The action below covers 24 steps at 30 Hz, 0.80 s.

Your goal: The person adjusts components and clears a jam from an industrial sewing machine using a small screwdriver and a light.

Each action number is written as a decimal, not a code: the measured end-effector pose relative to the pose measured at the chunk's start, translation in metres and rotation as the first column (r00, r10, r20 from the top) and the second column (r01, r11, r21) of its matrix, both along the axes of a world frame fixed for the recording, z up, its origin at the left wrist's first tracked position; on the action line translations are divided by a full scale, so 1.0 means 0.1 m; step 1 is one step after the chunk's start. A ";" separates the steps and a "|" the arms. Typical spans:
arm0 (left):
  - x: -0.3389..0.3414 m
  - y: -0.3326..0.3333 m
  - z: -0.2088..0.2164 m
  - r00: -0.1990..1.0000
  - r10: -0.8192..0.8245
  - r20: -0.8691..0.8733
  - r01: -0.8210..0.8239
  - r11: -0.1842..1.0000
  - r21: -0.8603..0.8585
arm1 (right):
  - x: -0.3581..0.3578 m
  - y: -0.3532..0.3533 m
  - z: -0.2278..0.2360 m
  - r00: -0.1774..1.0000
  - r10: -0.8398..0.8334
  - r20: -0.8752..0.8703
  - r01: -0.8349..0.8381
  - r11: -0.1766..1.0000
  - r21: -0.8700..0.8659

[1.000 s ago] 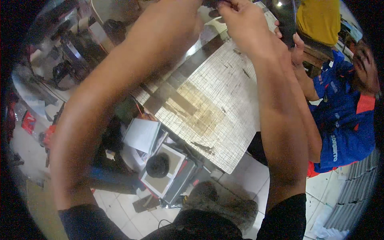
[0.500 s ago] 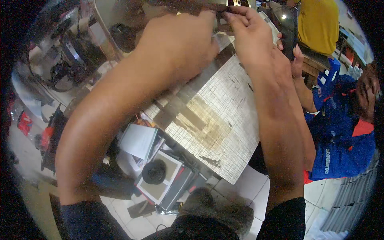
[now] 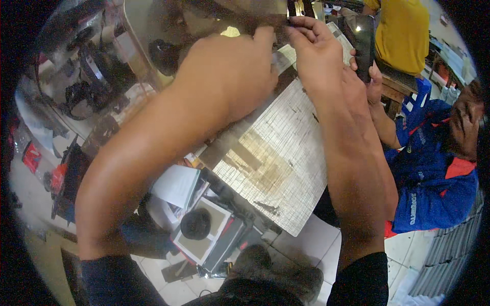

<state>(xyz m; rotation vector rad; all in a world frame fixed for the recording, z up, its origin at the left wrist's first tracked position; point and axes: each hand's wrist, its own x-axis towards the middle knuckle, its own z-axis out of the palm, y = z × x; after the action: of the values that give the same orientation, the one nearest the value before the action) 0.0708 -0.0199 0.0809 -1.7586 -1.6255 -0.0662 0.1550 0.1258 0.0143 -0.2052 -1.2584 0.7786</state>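
Near the pale surface (image 3: 298,158), the right hand (image 3: 319,58) pinches a dark piece (image 3: 250,18), best kept steady; the left hand (image 3: 229,74) hides its grip.

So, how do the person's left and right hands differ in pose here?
The left hand shows mainly its back; the right hand is turned more sideways, with curled fingers in view. The left forearm slants up from the lower left, while the right forearm runs nearly upright. Both hands are bare and close together near the picture's top.
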 end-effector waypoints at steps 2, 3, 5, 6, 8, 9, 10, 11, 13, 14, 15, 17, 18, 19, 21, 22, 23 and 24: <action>0.01 -0.05 -0.02 0.999 0.001 -0.041 0.000 1.000 0.019 | 0.01 -0.02 0.01 1.000 -0.002 0.024 0.002 1.000 -0.021; 0.01 -0.08 -0.03 0.997 0.001 -0.079 0.001 0.999 0.035 | 0.02 -0.02 0.01 0.999 -0.004 0.052 0.007 0.999 -0.045; 0.00 -0.15 -0.08 0.994 -0.024 -0.108 0.032 0.996 0.079 | 0.05 -0.02 0.01 0.998 0.050 0.029 -0.048 0.998 -0.046; 0.00 -0.16 -0.10 0.990 -0.045 -0.135 0.062 0.991 0.121 | 0.06 -0.01 0.00 0.994 0.107 0.008 -0.107 0.993 -0.047; 0.01 -0.18 -0.05 0.990 -0.042 -0.135 0.058 0.992 0.113 | 0.05 -0.01 0.00 0.993 0.115 0.011 -0.114 0.993 -0.028; 0.02 -0.19 -0.03 0.990 -0.044 -0.131 0.058 0.992 0.108 | 0.04 0.01 0.00 0.993 0.118 0.016 -0.118 0.993 -0.007; 0.03 -0.14 0.00 0.991 -0.041 -0.129 0.055 0.993 0.105 | 0.05 0.04 0.00 0.993 0.121 0.018 -0.121 0.993 -0.010; 0.03 -0.05 0.04 0.989 -0.011 -0.149 0.022 0.997 0.072 | 0.07 0.08 -0.01 0.995 0.096 -0.010 -0.096 0.995 -0.010; 0.06 0.04 0.07 0.985 0.024 -0.169 -0.018 0.999 0.037 | 0.08 0.12 -0.01 0.996 0.077 -0.037 -0.077 0.997 -0.013; 0.08 0.06 0.09 0.993 0.022 -0.118 -0.023 1.000 -0.002 | 0.07 0.12 0.00 0.991 0.130 -0.044 -0.131 0.991 -0.028; 0.08 0.08 0.09 0.998 0.022 -0.066 -0.024 0.999 -0.040 | 0.07 0.13 0.00 0.982 0.182 -0.051 -0.185 0.982 -0.042; 0.07 0.12 0.10 0.999 0.035 -0.011 -0.036 0.997 -0.069 | 0.08 0.14 0.02 0.980 0.191 -0.051 -0.194 0.979 -0.059; 0.05 0.14 0.11 0.998 0.043 0.041 -0.039 0.995 -0.096 | 0.08 0.14 0.03 0.980 0.194 -0.053 -0.198 0.977 -0.074; 0.01 0.16 0.11 0.998 0.044 0.043 -0.040 0.995 -0.095 | 0.08 0.15 0.05 0.980 0.196 -0.038 -0.199 0.976 -0.088; -0.07 0.18 0.14 0.991 -0.090 0.095 0.098 0.991 -0.090 | 0.10 0.14 0.10 0.982 0.186 -0.023 -0.187 0.979 -0.085; -0.08 0.14 0.09 0.991 -0.094 0.095 0.102 0.991 -0.085 | 0.09 0.08 0.05 0.985 0.170 -0.013 -0.170 0.982 -0.083; -0.08 0.11 0.03 0.992 -0.082 0.100 0.090 0.992 -0.085 | 0.07 0.03 0.00 0.986 0.166 -0.012 -0.167 0.983 -0.078; -0.08 0.07 -0.02 0.992 -0.069 0.105 0.078 0.993 -0.085 | 0.05 -0.04 -0.03 0.993 0.117 -0.014 -0.117 0.992 -0.039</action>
<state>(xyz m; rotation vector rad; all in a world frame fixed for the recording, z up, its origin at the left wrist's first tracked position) 0.0631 -0.0125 0.0789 -1.9111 -1.6577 -0.1218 0.1603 0.1221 0.0110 -0.1598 -1.2527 0.9048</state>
